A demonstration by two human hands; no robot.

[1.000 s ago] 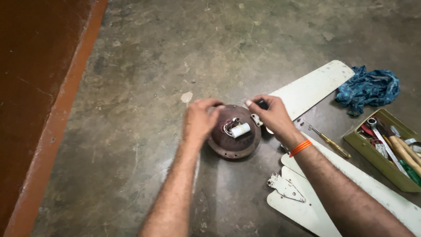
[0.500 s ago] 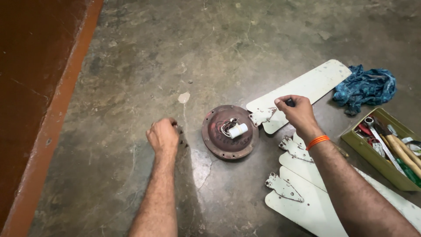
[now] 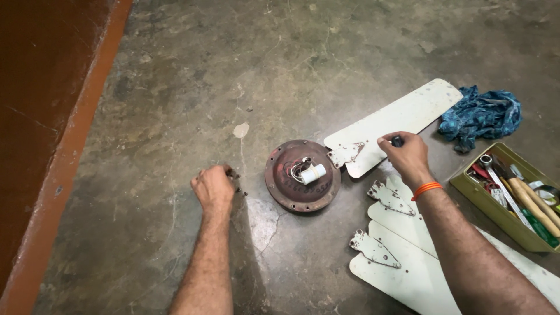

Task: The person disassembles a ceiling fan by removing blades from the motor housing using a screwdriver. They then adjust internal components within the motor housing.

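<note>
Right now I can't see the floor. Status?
Left hand fisted on floor by small parts. Right hand grips dark tool on fan blade. Motor housing between, untouched.

Rusty, matt brown metal on the round motor cover (image 3: pixel 302 176), smooth white plastic on its capacitor (image 3: pixel 314 173); chalky painted fan blade (image 3: pixel 394 121) with dull metal bracket (image 3: pixel 345 154), rough stained concrete floor (image 3: pixel 233 76), crumpled blue cloth (image 3: pixel 479 114)

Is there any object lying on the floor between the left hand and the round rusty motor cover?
Nothing visible lies between them. The left hand rests on bare grey concrete floor by some small dark bits, and only bare floor separates it from the round rusty motor cover.
</note>
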